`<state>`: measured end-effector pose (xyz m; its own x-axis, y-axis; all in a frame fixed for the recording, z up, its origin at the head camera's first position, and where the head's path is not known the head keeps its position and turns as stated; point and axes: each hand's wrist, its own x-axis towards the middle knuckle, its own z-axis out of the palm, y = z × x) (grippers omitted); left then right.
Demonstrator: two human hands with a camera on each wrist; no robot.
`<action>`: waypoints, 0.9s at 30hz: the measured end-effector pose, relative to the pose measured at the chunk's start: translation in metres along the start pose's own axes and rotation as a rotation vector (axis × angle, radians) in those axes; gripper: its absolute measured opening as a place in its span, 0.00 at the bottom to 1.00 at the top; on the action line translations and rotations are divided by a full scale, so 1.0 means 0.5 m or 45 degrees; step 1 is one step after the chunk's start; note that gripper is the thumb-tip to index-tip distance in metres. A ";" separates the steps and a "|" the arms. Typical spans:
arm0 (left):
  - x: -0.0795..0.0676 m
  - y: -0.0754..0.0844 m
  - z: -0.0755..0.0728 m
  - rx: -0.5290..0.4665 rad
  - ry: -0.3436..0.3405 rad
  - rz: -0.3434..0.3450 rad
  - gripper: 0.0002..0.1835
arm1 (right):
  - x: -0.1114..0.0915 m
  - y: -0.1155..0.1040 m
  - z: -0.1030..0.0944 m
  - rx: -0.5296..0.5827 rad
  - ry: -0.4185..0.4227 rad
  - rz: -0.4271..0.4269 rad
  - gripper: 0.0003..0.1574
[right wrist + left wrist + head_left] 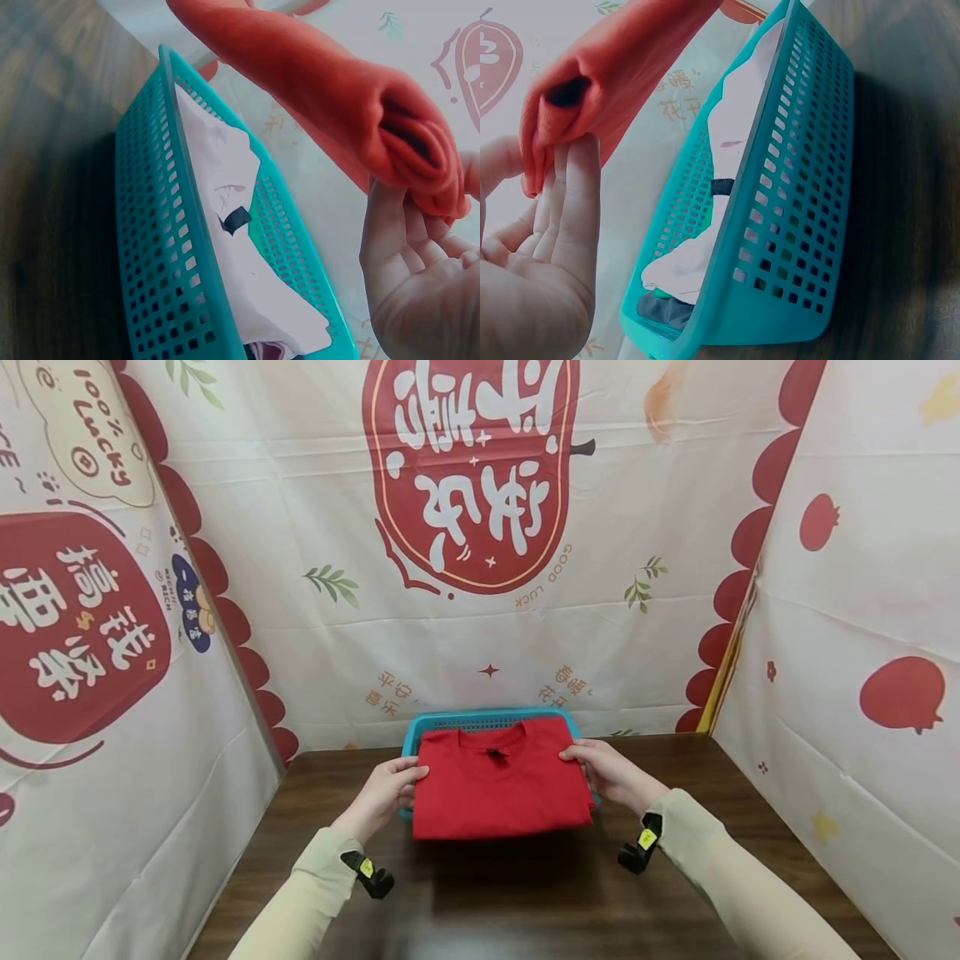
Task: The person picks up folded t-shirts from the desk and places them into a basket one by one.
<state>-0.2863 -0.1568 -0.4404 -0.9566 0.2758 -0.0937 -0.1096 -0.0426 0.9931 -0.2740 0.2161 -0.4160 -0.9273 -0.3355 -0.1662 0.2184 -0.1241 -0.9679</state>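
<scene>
A folded red T-shirt (502, 789), its neckline at the far side with a dark label inside, is held level above a blue-green plastic basket (442, 720). My left hand (387, 793) pinches its left edge, thumb on top and fingers beneath. At the opposite edge my right hand (609, 770) pinches it the same way. Both wrist views show the red roll of cloth raised over the basket's rim. Inside the basket lies a pale folded garment (735, 127) with a dark label, over darker cloth (664, 309) near one end.
The basket stands on a dark wood-grain table (315, 827), close to the back wall. Printed white cloth (300, 660) hangs behind and on both sides. A black band with a small bracket (367, 872) sits on the left wrist, and another (642, 843) on the right.
</scene>
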 end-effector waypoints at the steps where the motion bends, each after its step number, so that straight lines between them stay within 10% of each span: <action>1: 0.002 0.002 0.000 0.005 0.008 -0.001 0.25 | 0.004 -0.001 -0.001 -0.008 0.012 0.002 0.06; 27: 0.063 0.042 0.002 0.078 0.089 0.017 0.25 | 0.067 -0.024 -0.024 -0.058 0.127 0.001 0.20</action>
<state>-0.3188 -0.1482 -0.4223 -0.9745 0.2081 -0.0834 -0.0823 0.0139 0.9965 -0.3114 0.2174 -0.4120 -0.9533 -0.2408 -0.1826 0.2071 -0.0806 -0.9750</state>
